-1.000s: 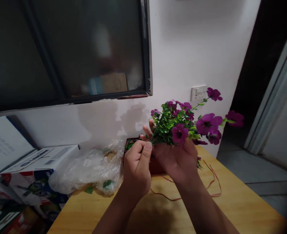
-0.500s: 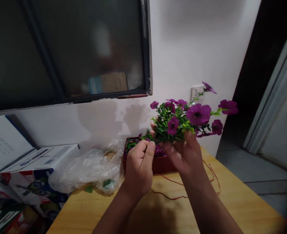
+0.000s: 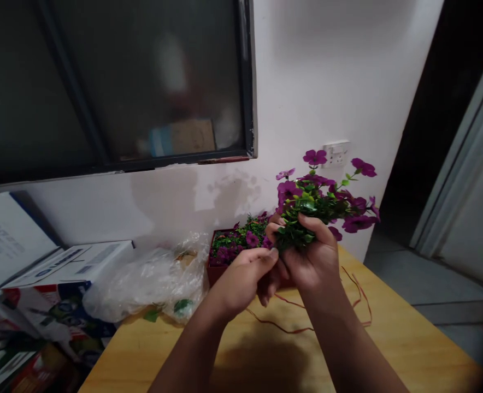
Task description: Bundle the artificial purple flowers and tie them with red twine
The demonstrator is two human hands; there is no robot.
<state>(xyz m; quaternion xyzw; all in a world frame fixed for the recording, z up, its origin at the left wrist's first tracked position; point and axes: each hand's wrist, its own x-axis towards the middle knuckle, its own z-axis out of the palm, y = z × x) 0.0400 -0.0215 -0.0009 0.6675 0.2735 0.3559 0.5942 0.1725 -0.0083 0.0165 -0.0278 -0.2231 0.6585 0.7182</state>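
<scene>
A bunch of purple artificial flowers with green leaves is held up above the table, its blooms pointing up and right. My right hand is wrapped round its leafy lower part, thumb on the leaves. At the base of the bunch my left hand pinches with thumb and forefinger; the stem end between them is too small to make out. Behind the hands a dark red box holds more purple flowers and greenery, partly hidden by my hands.
Crumpled clear plastic lies left of the red box, with loose green leaves by it. A thin red cord curls over the wooden table. White printed cartons stand at the left, a wall socket behind.
The bunch has turned, and its blooms now sit differently. My right hand has closed round the leaves. My left hand has shifted right, and more of the red box shows.
</scene>
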